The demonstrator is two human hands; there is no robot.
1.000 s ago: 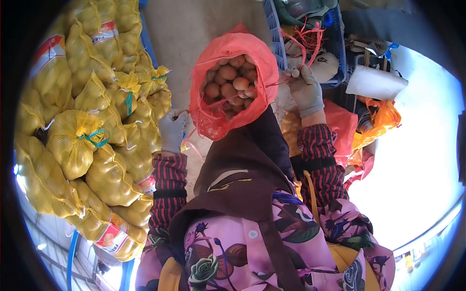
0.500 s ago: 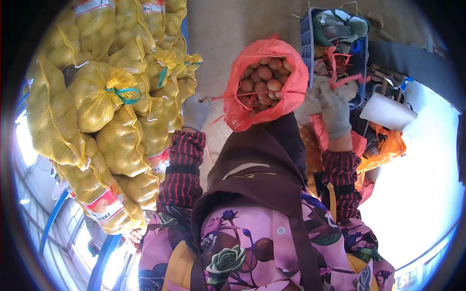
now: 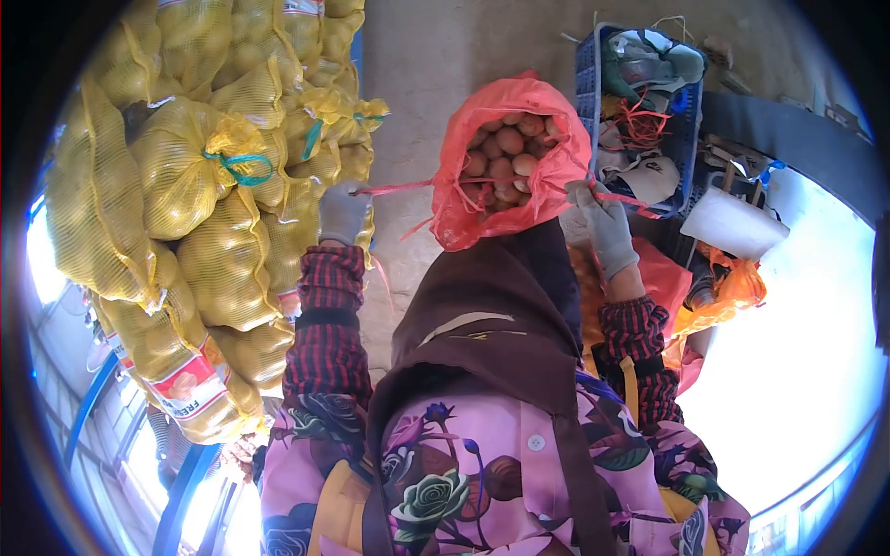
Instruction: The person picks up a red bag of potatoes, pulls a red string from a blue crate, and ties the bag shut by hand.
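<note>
An open red mesh bag [image 3: 454,116], full of round brownish potatoes [image 3: 509,141], stands upright in front of my apron. A pink plastic string [image 3: 399,188] stretches across its mouth. My left hand [image 3: 343,215], in a grey glove, is closed on the string's left end, out to the bag's left beside the yellow sacks. My right hand [image 3: 603,227], gloved too, pinches the string close by the bag's right rim, and the loose end trails off to the right past the fingers.
Full yellow mesh sacks [image 3: 199,167], some with green ties, are piled along the left. At the upper right stands a blue crate [image 3: 587,74] holding a green bag, red strings and a cap [image 3: 652,179]. Orange and red bags [image 3: 732,292] lie at the right.
My left hand has moved left, drawing the string out straighter. My right hand has come down and left from beside the crate to the bag's rim.
</note>
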